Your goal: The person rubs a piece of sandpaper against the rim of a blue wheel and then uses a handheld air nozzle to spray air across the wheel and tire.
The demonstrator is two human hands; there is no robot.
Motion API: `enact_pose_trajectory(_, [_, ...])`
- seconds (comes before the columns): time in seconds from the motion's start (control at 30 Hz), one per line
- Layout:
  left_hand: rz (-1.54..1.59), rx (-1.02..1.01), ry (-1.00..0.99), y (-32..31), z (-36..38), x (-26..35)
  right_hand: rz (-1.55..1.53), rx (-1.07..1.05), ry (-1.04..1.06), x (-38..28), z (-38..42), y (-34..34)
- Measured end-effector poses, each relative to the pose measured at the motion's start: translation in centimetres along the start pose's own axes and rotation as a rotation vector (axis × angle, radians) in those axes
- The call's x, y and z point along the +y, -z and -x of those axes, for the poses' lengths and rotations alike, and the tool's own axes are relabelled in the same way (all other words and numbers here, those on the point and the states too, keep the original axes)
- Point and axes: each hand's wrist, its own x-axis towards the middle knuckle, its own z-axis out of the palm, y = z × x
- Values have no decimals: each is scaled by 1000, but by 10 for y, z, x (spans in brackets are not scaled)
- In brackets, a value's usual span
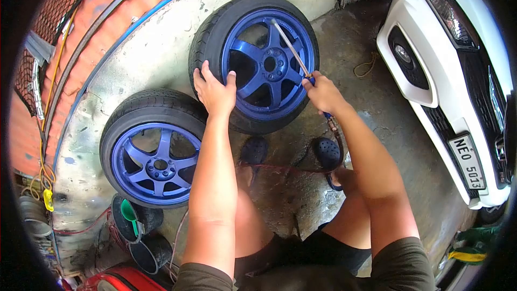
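Note:
A wheel with a blue spoked rim (250, 54) and black tyre leans against the pale wall. My left hand (217, 92) lies against the left side of its tyre, fingers spread and thumb apart. Closed around the blue handle of an air blow gun (291, 48) is my right hand (325, 92), at the wheel's right edge. The gun's long metal nozzle slants up and left across the rim, its tip near the upper spoke. A hose hangs from the handle. To the lower left, a second blue-rimmed wheel (141, 156) also leans on the wall, partly covered by my left forearm.
A white car's front bumper (414, 94) stands at the right. Black buckets (153, 253), one with a green dipper (128, 211), sit at the lower left by a red object (118, 280). A thin red hose (291, 170) crosses the wet concrete floor (366, 124) near my feet.

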Motion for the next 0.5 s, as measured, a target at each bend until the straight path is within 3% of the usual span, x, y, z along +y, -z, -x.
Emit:
enact_pose_trajectory(0.1, [45,17,2,7,-7,-9,-3,-89,17,-26,13,15])
enact_pose_trajectory(0.2, [42,12,58,10,-10,-14,92,-10,356,-9,4,-2])
enact_pose_trajectory(0.3, [27,5,58,8,-9,-16,116,-97,360,-19,13,2])
enact_pose_trajectory(0.5, [11,17,72,5,-9,-12,70,31,266,-14,-5,-6])
